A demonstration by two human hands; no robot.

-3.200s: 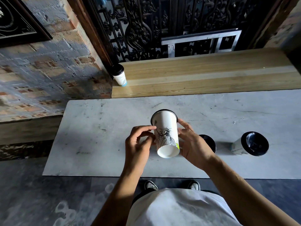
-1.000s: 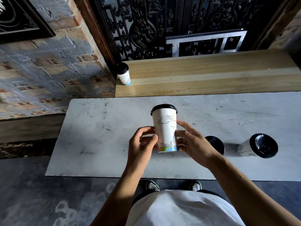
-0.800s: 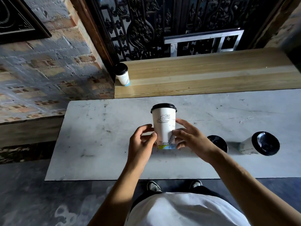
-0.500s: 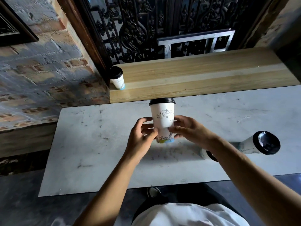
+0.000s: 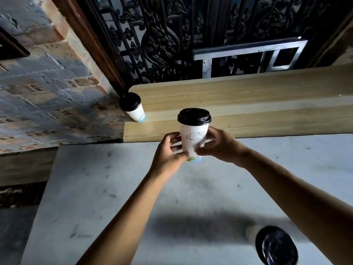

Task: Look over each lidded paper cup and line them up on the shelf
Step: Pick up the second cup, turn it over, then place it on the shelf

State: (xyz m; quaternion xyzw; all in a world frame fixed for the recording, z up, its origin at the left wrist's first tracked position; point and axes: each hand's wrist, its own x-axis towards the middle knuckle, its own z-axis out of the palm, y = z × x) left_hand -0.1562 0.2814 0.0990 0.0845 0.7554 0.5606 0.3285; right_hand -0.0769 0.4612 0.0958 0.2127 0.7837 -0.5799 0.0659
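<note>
I hold a white paper cup [image 5: 193,137] with a black lid upright in both hands, above the far edge of the marble table [image 5: 114,188] and just in front of the wooden shelf [image 5: 248,104]. My left hand [image 5: 168,153] grips its lower left side and my right hand [image 5: 219,146] its lower right side. A second lidded cup [image 5: 133,109] stands upright at the shelf's left end. A third lidded cup [image 5: 273,243] stands on the table at the lower right, beside my right forearm.
A brick wall [image 5: 47,92] borders the shelf and table on the left. Behind the shelf stand a dark ornate metal screen [image 5: 172,35] and a silver metal frame [image 5: 248,54].
Both hands have carried the upright cup forward and up, from over the table's middle to the shelf's front edge. The view has leaned forward, so only one table cup shows.
</note>
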